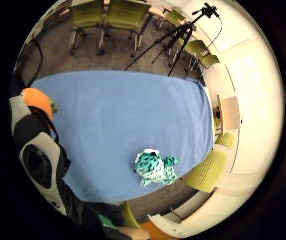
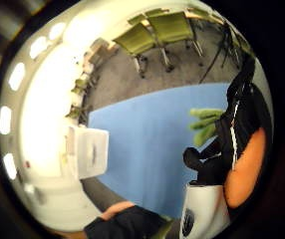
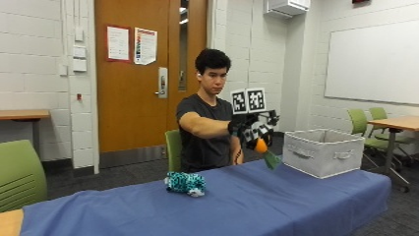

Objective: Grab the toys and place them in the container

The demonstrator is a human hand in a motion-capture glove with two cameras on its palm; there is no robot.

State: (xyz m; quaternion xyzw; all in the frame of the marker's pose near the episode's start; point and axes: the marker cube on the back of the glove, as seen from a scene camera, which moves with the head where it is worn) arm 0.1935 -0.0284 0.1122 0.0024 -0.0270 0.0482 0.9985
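In the outside view my gloved right hand is raised above the blue-covered table and grips an orange carrot toy, whose green leaves hang down. The carrot also shows against the palm, with its leaves sticking out over the cloth. A white fabric container stands at the table's right end, just right of the hand. A teal spotted plush toy lies on the cloth to the hand's left, near the person's side.
Green chairs stand at the left, behind the person, and by a wooden table on the right. A camera tripod stands on the floor beyond the table's far edge.
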